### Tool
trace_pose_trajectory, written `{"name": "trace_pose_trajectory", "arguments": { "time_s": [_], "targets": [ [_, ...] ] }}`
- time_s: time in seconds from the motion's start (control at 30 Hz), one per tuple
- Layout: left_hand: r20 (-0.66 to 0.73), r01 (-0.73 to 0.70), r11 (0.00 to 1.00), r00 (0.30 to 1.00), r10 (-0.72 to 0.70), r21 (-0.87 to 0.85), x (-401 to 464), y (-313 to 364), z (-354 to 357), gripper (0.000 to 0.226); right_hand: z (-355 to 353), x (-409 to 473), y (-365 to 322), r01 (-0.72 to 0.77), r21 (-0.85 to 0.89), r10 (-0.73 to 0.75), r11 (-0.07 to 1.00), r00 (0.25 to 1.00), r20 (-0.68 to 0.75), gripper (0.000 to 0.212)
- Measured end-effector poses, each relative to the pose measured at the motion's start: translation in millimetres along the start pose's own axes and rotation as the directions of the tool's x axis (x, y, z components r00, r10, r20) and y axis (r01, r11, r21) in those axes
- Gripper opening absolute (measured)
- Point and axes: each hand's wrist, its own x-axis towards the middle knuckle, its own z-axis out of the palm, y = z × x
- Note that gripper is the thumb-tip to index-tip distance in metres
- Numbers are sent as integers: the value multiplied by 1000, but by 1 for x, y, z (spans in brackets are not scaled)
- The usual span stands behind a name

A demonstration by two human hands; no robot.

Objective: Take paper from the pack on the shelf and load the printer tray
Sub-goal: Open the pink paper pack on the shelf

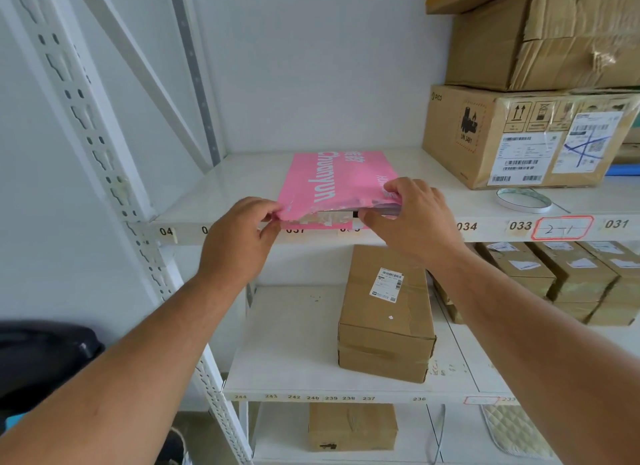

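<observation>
Reaching up from the bottom of the view, both bare forearms go to the front edge of the upper shelf (433, 173). Left hand (239, 236) pinches the torn near-left corner of the pink paper pack (332, 184) between thumb and fingers. Right hand (412, 215) has its fingers curled over the near-right flap, thumb underneath, pressed together on the wrapper and possibly the top sheets; cannot tell which. Pack lies flat on the shelf, open end toward the person, slightly overhanging the lip, white paper edge (329, 216) showing in the tear.

Step, as I judge it: opening the wrapper to reach the sheets; nothing pulled out yet. Next move calls for the left hand holding the wrapper back while the right slides a sheaf out level, so edges don't crease. Printer tray not in view.

Writing: pack reads "Chuanyun", upside down, plus smaller characters too blurred to read. Shelf lip labels "034", "033", "031", and a red-bordered tag (562, 228) with handwritten "2-1". Tape roll (523, 201) right of the pack. Farther back, a cardboard box (485, 135) marked "PICO" and "UN 3481", with barcode labels.
</observation>
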Motion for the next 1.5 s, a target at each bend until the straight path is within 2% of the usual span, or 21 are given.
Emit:
{"name": "trace_pose_trajectory", "arguments": {
  "time_s": [0.1,0.17,0.33,0.43,0.47,0.5,0.57,0.6,0.67,0.73,0.77,0.97,1.03,1.13,1.2,1.37,1.5],
  "targets": [
    [-26,-65,996,997,66,57,1,1,-3,16,0,1,-1,-6,-10,6,1000,1000,15,68],
    [-34,-37,998,999,39,51,5,1,-1,14,0,1,-1,-15,-13,15,1000,1000,27,68],
    [-52,132,973,988,-144,-188,9,3,5,16,2,2,-1,-68,74,65,995,996,53,67],
    [-53,188,939,976,-212,-288,4,9,10,4,3,1,-2,-66,61,63,996,997,47,66],
    [-45,186,932,977,-210,-312,1,9,11,7,4,0,-4,-47,40,47,998,999,16,66],
    [-28,172,934,981,-190,-313,-1,8,12,19,4,-2,-5,-16,16,16,1000,999,-33,64],
    [-22,85,975,996,-91,-204,-4,5,14,41,5,-4,-8,109,-47,-115,993,983,-142,52],
    [-19,23,993,999,-26,-120,-3,5,15,45,5,-3,-10,180,-78,-191,981,967,-171,43],
    [-28,-71,997,997,70,-9,2,11,12,32,4,-1,-13,250,-91,-263,964,947,-183,25],
    [-33,-121,993,992,121,14,10,16,8,14,3,3,-16,216,-43,-220,975,964,-146,20],
    [-10,-118,993,993,119,7,14,18,5,13,3,5,-17,188,-20,-189,982,974,-124,21],
    [133,31,994,991,-18,-101,37,19,-3,15,6,9,-13,114,83,-107,990,991,-84,30],
    [137,40,992,990,-24,-116,36,18,-3,13,4,10,-12,103,105,-97,989,993,-61,32],
    [118,15,989,993,2,-145,29,14,-6,12,1,9,-8,101,119,-98,988,995,-35,24],
    [93,6,988,996,8,-156,23,12,-7,20,-2,6,-4,112,65,-107,992,992,-63,33],
    [63,267,921,964,-260,-285,-2,21,8,56,-4,-6,8,26,47,-22,999,995,-93,68],
    [104,463,780,879,-465,-421,-6,35,20,55,0,-12,14,-104,140,113,985,992,-55,79]
  ]
}}
